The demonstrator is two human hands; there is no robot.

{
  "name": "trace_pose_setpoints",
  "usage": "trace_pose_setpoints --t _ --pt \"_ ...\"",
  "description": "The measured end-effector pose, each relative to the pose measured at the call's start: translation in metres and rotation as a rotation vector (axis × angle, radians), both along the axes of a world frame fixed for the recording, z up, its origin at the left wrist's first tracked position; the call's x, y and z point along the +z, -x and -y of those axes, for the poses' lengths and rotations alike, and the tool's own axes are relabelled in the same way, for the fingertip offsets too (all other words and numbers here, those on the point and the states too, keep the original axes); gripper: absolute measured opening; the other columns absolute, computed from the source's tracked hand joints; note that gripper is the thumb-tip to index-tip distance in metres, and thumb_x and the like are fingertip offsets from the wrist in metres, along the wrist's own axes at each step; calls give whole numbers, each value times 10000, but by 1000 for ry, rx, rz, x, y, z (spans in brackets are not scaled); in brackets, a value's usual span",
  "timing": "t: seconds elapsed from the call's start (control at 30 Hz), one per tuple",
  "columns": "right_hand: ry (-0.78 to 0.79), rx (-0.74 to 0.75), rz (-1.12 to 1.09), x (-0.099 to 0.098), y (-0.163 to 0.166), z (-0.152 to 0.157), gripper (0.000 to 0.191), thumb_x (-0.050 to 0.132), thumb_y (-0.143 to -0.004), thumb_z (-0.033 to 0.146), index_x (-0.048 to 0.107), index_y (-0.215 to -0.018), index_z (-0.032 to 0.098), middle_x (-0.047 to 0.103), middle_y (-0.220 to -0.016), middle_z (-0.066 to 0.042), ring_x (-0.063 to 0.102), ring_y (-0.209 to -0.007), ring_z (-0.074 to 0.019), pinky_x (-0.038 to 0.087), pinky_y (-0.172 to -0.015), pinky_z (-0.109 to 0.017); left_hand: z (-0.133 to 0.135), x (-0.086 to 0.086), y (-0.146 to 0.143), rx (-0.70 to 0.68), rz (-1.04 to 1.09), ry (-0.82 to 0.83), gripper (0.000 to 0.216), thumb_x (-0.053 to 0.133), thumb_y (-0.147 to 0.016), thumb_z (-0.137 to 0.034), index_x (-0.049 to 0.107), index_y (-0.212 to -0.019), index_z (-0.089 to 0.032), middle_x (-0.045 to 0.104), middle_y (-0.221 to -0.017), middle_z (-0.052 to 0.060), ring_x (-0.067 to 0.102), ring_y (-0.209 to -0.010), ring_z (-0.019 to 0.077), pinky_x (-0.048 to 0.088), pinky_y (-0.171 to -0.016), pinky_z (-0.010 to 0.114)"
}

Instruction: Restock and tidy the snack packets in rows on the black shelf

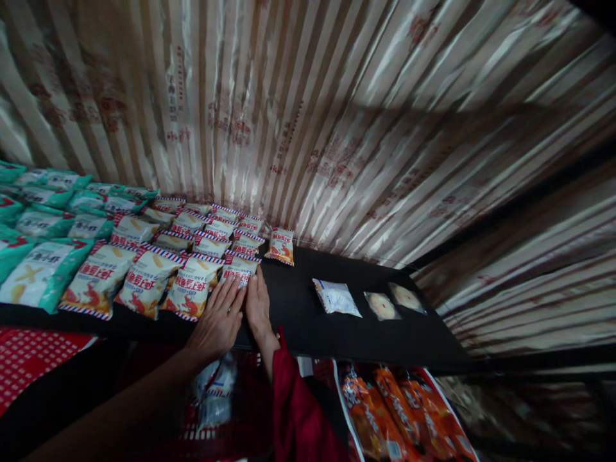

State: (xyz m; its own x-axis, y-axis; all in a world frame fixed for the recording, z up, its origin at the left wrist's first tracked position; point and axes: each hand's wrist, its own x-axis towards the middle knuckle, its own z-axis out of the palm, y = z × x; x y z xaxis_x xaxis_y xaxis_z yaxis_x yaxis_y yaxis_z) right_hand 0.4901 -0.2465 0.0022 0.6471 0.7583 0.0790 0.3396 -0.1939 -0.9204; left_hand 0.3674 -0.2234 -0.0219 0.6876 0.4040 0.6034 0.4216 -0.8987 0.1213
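Teal packs (41,273) fill the left end of the shelf (298,314), with striped packs (147,279) beside them. The left hand (219,321) lies flat, fingers spread, its tips on the end pack (238,268). The right hand (258,307), also flat and holding nothing, touches that pack's right edge. Further right lie a white packet (335,297) and clear packets (382,305).

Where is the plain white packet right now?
In the head view the white packet lies on the black shelf, right of centre, between the right hand and two round clear-wrapped pieces further right.
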Motion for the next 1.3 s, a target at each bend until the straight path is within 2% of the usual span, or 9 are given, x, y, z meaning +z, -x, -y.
trace_pose_setpoints --t 0.27,0.4,0.63,1.0,1.13,1.3 --pt "-51 -16 -36 -1 -2 6 667 249 -937 547 360 -1434 116 382 -1480 -129 364 -1368 -207 271 -1135 -395 4 3 3 -29 20 -7 533 396 -891 -175 372 -1413 -64 323 -1493 192 162 -1429 312 272 -1126 504" --pt "-73 -71 -29 -3 -4 15 671 237 -939 550 439 -1384 89 438 -1442 -144 396 -1347 -204 276 -1137 -391 9 4 6 -87 -19 -23 493 384 -900 -182 429 -1379 -79 361 -1478 176 222 -1417 293 291 -1124 474" --pt "1 39 105 -8 -5 15 611 277 -930 524 525 -1329 133 445 -1443 -114 358 -1371 -199 248 -1152 -386 9 -1 4 -84 -23 -3 488 372 -913 -230 448 -1357 -43 420 -1438 191 280 -1396 291 312 -1115 466" --pt "-20 39 146 -12 -6 16 567 287 -939 492 522 -1331 156 487 -1412 -100 416 -1332 -193 292 -1131 -391 9 3 4 -61 -41 19 494 406 -897 -247 459 -1355 -69 353 -1481 181 227 -1412 317 314 -1106 507" --pt "-39 -36 180 -5 -20 10 588 281 -931 476 517 -1324 109 484 -1408 -134 416 -1329 -210 300 -1124 -400 10 5 4 -57 -34 2 499 437 -883 -233 457 -1358 -79 333 -1491 181 197 -1419 326 307 -1108 507" --pt "-42 -134 310 6 -54 -9 557 301 -908 397 505 -1325 89 471 -1415 -139 394 -1337 -220 272 -1129 -412 11 9 3 -33 -66 -42 495 446 -878 -216 460 -1348 -60 321 -1487 215 201 -1413 345 324 -1091 519"
